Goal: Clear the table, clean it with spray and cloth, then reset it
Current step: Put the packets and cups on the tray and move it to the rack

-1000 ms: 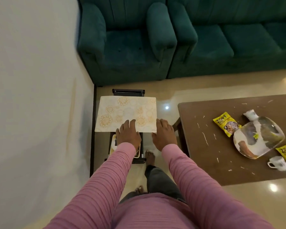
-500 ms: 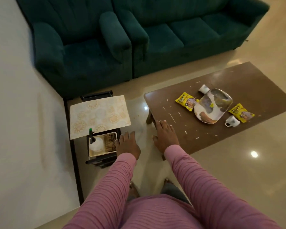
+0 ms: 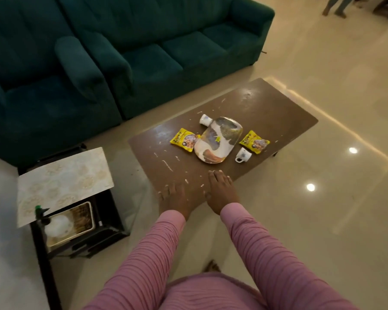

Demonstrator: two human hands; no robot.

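Looks like the clearing step hasn't really started yet. Both hands are out over the near corner of the brown coffee table (image 3: pixel 267 104), and nothing is in either one. The left hand (image 3: pixel 177 198) is flat with fingers loosely spread, a bit blurry, and the right hand (image 3: pixel 221 190) is palm down with fingers mostly together, tips over the table edge. I can't tell if they actually touch the wood.

Everything to be cleared sits well ahead of the hands, near the middle of the table: an oblong patterned platter (image 3: pixel 218 139), a yellow snack packet (image 3: pixel 184 143) touching its left side, a second yellow packet (image 3: pixel 254 142) just to its right, a white mug (image 3: pixel 243 155) at its near right and another white cup (image 3: pixel 205 120) lying at its far end. My guess is the next move is a reach forward, probably for the packets or cups first since they're light, then the platter with both hands.

The table top is speckled with pale crumbs or smears, thickest between the hands and the platter, so it needs that wipe. Off to the left of the left hand there's a small black side stand (image 3: pixel 81 238) with a placemat (image 3: pixel 63 182) on top and a spray bottle (image 3: pixel 42 214) with a green nozzle on a tray below. Green sofas behind, glossy cream floor tiles.
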